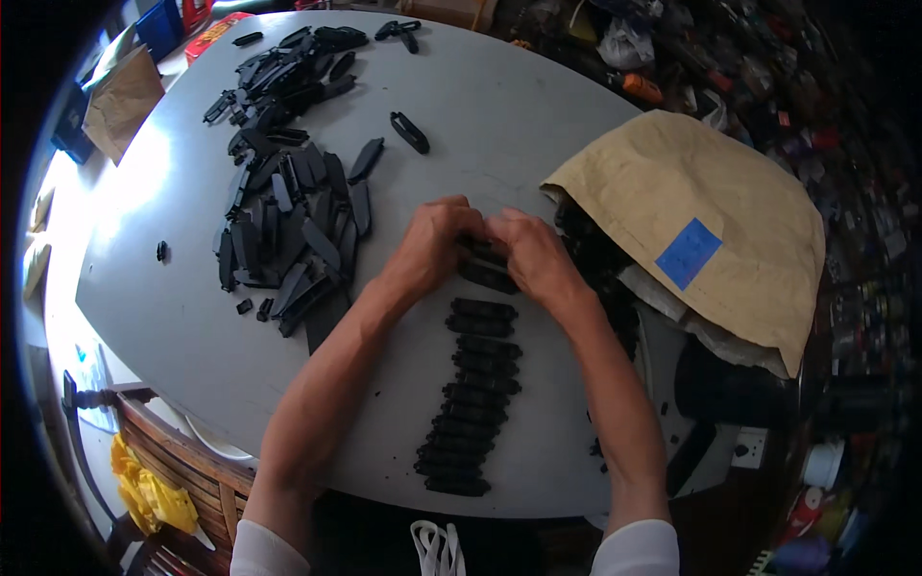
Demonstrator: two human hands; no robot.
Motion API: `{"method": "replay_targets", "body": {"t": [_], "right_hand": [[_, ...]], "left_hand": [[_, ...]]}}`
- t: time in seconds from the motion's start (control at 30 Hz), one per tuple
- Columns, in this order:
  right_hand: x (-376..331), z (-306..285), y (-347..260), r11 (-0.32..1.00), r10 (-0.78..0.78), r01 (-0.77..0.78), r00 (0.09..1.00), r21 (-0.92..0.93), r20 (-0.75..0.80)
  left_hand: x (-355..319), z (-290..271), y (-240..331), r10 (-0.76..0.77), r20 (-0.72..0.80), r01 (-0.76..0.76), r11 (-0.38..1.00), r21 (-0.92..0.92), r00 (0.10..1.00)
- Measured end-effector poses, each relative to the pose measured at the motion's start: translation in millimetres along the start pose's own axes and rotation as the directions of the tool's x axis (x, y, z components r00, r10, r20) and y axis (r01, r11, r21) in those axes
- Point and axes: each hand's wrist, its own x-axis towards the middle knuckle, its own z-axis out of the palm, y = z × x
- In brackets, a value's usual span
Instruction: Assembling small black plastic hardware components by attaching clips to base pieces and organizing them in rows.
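Observation:
My left hand (pixel 437 240) and my right hand (pixel 535 252) meet over the middle of the table, fingers curled in against each other. Between them is a dark, narrow black plastic part (pixel 488 254), mostly covered by the fingers; both hands seem closed on it. Just below them lies another long black plastic piece (pixel 488 277), close to my right hand. From there a column of similar black pieces (pixel 475 389) runs toward me, laid crosswise one after another between my forearms.
To the left spreads a large heap of loose black plastic parts (pixel 293 216). One single black piece (pixel 410 132) lies beyond my hands. A tan sack (pixel 711 192) with a blue patch stands at the right, dark parts at its mouth. A wooden chair (pixel 182 442) borders the near left edge.

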Motion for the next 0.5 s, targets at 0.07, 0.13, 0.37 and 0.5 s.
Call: {"method": "replay_targets", "body": {"t": [0.07, 0.13, 0.37, 0.5], "right_hand": [[-7.3, 5.1, -1.7, 0.996, -0.067, 0.058, 0.988, -0.068, -0.14], [-9.7, -6.9, -1.2, 0.994, 0.001, -0.009, 0.997, -0.107, -0.072], [-138.3, -95.2, -26.1, 0.955, 0.246, -0.248, 0.969, -0.163, -0.033], [-206.7, -75.6, -47.2, 0.854, 0.476, -0.472, 0.879, -0.217, -0.036]], "left_hand": [[-1.1, 0.3, 0.6, -0.043, 0.011, 0.043, 0.998, 0.036, 0.999], [1.8, 1.5, -5.0, -0.02, 0.031, 0.019, 0.999, 0.041, 0.999], [-0.1, -2.6, -0.3, -0.069, 0.058, 0.066, 0.996, 0.058, 0.996], [-1.2, 1.1, -6.1, -0.066, 0.063, 0.065, 0.998, 0.019, 0.996]]}}
